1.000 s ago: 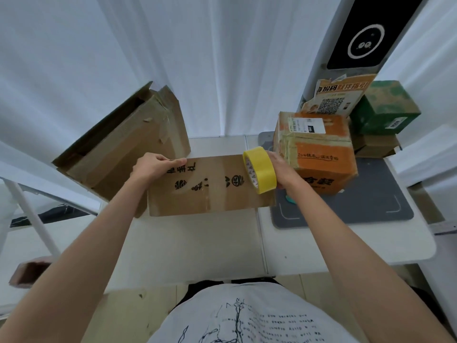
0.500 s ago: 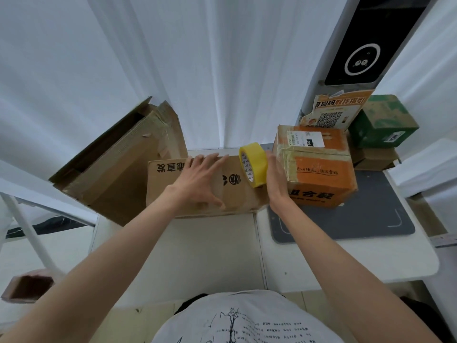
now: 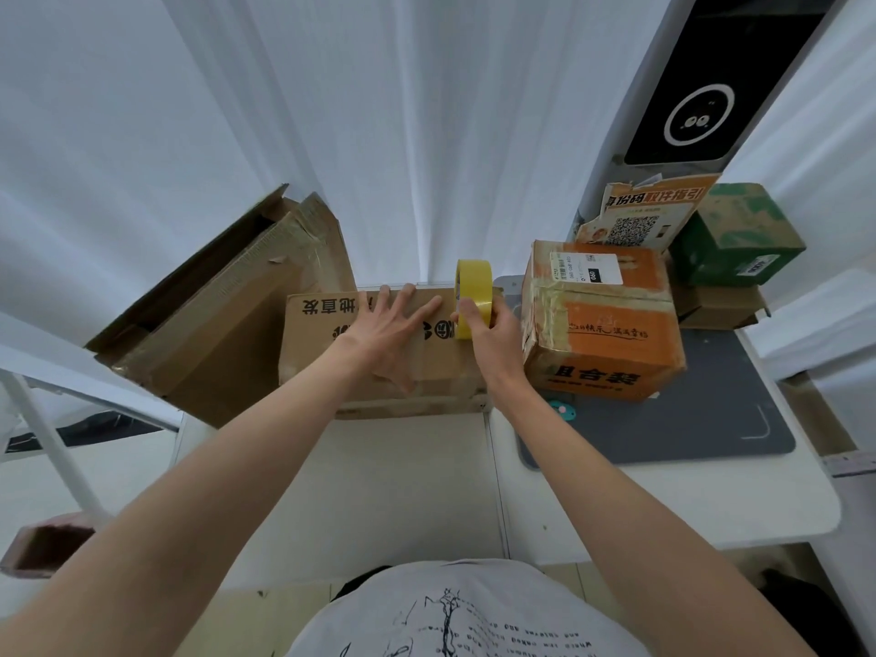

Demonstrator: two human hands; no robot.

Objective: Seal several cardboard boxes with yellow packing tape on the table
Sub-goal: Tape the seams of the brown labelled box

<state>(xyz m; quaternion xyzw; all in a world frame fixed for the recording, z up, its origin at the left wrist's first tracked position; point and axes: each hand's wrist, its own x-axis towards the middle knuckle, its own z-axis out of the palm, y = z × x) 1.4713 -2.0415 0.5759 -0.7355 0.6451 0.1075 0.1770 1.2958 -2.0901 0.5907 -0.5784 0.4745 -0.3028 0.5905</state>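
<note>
A brown cardboard box (image 3: 313, 353) with black printed characters lies in the middle of the white table (image 3: 403, 490). My left hand (image 3: 393, 334) presses flat on its top, fingers spread. My right hand (image 3: 488, 334) grips a roll of yellow packing tape (image 3: 471, 286), held upright at the box's right end, thumb on the roll's rim. An orange box (image 3: 606, 343) with old tape and a white label stands just right of the roll.
A large brown box (image 3: 227, 315) with open flaps leans at the left. A green box (image 3: 739, 234) sits on a smaller brown box (image 3: 716, 308) at the far right, beside a QR-code card (image 3: 635, 220). A grey mat (image 3: 711, 419) lies under the orange box.
My left hand has slid from the box's left edge to lie flat on its top. The roll has risen upright at the box's right end, with my right thumb now on it.
</note>
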